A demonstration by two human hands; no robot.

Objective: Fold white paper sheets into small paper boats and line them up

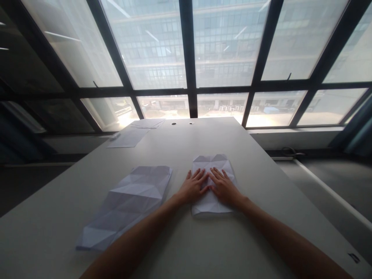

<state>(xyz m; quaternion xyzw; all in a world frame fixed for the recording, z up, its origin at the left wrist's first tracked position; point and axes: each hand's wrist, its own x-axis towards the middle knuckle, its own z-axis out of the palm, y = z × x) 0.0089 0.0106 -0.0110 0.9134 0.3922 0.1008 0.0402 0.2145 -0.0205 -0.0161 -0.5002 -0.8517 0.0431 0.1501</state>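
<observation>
**Both hands flat on a folded sheet**

Left hand (194,186): palm down, fingers stretched out and slightly spread, pressing on the left half of a folded paper sheet (213,164). Nothing gripped; the hand lies open on the paper. Fingertips point away from the body and a little toward the right hand.

Right hand (224,186): same pose, palm down, fingers extended, flat on the right half of that sheet. Nothing gripped. The index fingers of the two hands meet or nearly meet at the sheet's middle line; exact contact cannot be told.

The folded paper sheet is white and creased, with angled folds at its far corners and a notch at the middle of the far edge. Its near edge shows between the two wrists. It lies flat on the pale surface (255,236), right under both hands.

Left of the left hand, near but apart from it: a larger creased sheet (130,201), opened out, its fold lines showing as triangles, lying at a slant on the surface.

Farther out, beyond and to the left of the hands, well apart: flat papers (132,135) near the far edge. Two small round holes (173,123) sit in the surface near that edge.

Beyond the surface: a dark-framed window wall (187,58), with buildings outside.
</observation>
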